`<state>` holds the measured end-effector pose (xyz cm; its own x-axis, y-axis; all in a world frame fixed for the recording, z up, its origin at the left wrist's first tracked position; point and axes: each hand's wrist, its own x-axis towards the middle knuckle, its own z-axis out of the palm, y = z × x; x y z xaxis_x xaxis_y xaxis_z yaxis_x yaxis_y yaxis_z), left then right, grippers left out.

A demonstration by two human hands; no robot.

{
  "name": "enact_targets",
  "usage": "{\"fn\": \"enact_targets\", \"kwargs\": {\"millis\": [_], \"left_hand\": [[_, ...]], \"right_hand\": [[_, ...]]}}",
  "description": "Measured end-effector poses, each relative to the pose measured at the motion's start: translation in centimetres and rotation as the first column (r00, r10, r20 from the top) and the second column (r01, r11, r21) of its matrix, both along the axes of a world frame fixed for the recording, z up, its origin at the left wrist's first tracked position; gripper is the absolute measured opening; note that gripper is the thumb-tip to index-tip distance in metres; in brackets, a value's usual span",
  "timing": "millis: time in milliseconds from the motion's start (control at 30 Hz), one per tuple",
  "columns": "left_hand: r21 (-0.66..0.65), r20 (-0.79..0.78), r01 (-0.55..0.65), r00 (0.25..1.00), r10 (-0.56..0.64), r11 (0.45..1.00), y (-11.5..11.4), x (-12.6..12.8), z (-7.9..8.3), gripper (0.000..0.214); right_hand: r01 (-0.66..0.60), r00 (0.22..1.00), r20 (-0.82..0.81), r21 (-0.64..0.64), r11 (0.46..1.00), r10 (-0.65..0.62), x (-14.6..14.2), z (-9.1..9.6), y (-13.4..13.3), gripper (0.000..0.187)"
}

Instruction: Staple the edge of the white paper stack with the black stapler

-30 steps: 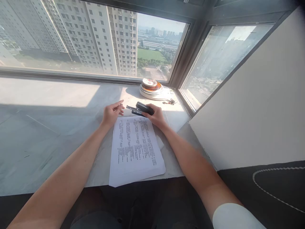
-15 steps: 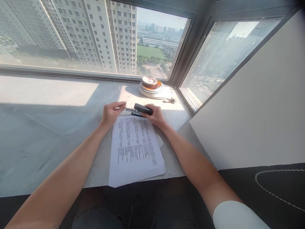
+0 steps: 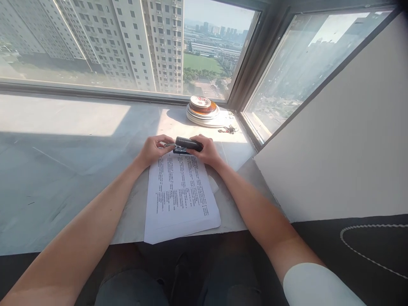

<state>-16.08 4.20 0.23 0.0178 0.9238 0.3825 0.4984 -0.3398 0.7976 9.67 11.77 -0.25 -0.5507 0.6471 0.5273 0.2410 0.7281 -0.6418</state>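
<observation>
Head view: the two hands meet at a black stapler (image 3: 188, 143), which lies over the far edge of a printed paper (image 3: 181, 199). The right hand (image 3: 206, 149) grips the stapler's right end, thumb on the near side and fingers on the far side. The left hand (image 3: 156, 149) pinches a small metal piece (image 3: 169, 145) at the stapler's left end; whether this is the stapler's own rail or a separate part cannot be told. Half a second earlier the left fingertips stood a little apart from the protruding rail; they have now closed up to it, so the work appears to have passed from reaching to handling that end. The paper reaches the near edge of the ledge (image 3: 63, 182), its near left corner running slightly past it. Far and slightly right stands a stack of plates (image 3: 203, 119), with a small tangled item (image 3: 228, 130) just to its right; the white wall (image 3: 334, 140) bounds the right side. The widest room for movement lies left of the left hand.
</observation>
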Motion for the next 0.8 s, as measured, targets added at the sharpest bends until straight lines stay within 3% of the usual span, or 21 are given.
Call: {"fn": "enact_targets", "kwargs": {"millis": [300, 800], "left_hand": [[-0.024, -0.097, 0.052, 0.994, -0.054, 0.998, -0.35, 0.36, 0.47, 0.031], [-0.005, -0.124, 0.015, 0.992, -0.015, 1.0, -0.31, 0.17, 0.54, 0.031]], "right_hand": [[-0.035, 0.999, -0.013, 0.002, 0.999, 0.035, 0.04, -0.14, 0.05, 0.033], [-0.026, 0.999, -0.027, -0.002, 1.0, 0.026, 0.19, 0.21, -0.2, 0.028]]}}
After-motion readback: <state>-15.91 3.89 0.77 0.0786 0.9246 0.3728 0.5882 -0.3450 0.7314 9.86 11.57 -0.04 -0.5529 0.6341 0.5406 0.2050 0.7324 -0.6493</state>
